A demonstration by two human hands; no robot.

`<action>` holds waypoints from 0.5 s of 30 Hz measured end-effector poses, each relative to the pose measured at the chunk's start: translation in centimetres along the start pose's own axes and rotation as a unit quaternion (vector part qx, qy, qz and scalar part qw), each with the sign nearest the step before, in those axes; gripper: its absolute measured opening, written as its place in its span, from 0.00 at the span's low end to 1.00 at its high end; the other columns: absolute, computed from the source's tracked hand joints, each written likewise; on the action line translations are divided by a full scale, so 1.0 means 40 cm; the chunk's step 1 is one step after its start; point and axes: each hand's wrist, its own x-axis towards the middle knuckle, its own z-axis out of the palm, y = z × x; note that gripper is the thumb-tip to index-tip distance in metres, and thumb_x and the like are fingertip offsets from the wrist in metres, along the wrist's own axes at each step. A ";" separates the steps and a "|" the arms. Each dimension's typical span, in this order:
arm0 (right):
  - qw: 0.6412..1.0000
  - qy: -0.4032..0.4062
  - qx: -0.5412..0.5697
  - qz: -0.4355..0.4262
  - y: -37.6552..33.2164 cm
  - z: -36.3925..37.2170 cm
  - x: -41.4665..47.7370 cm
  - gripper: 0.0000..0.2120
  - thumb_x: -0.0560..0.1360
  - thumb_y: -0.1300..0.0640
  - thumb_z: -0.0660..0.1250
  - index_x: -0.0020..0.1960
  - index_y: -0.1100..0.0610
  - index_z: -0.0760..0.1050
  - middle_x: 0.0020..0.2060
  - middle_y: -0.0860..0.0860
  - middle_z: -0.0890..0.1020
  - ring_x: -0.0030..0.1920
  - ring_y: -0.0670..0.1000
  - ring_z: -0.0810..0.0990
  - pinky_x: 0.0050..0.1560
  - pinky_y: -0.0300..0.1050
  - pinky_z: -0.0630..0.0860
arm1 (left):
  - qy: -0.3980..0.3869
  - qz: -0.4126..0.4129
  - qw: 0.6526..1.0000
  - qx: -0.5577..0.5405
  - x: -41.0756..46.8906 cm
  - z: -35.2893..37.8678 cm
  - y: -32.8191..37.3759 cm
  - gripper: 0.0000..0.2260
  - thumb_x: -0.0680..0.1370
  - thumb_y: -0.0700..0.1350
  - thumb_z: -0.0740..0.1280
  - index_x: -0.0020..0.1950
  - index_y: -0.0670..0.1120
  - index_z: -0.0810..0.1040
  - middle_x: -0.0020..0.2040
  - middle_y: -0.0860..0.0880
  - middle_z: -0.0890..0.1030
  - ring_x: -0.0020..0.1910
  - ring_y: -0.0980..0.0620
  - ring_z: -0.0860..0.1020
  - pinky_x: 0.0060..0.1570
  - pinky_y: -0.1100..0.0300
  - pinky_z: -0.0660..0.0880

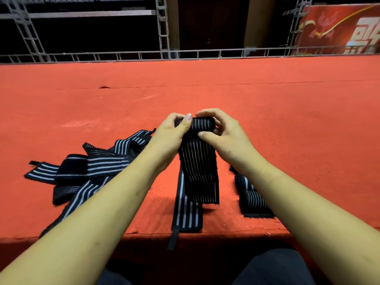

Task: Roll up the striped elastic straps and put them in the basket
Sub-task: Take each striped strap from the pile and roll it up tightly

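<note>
Since an even roll needs tension from both ends, the left hand [170, 133] and right hand [225, 136] pinch the strap roll [202, 124] at 12 o'clock, with its tail [200, 173] trailing toward 6 over the red worktop [205, 89]. Loose straps [86, 167] lie at 8 o'clock. The right forearm half hides others at 4 o'clock, and no basket is in view.

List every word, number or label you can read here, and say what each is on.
Banner: large white characters, cut off by the frame edge and blurred; not readable.
Held strap: stripes only, no text visible.
Other straps: stripes only, no text visible.
No other text shows.
</note>
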 end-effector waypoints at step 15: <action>0.997 0.034 0.063 0.004 -0.011 -0.007 -0.012 0.14 0.74 0.70 0.68 0.49 0.52 0.76 0.49 0.59 0.82 0.44 0.46 0.81 0.48 0.41 0.79 | -0.007 -0.008 1.000 -0.026 -0.024 0.013 0.007 0.24 0.75 0.65 0.67 0.58 0.47 0.79 0.56 0.43 0.84 0.57 0.46 0.82 0.61 0.46 0.77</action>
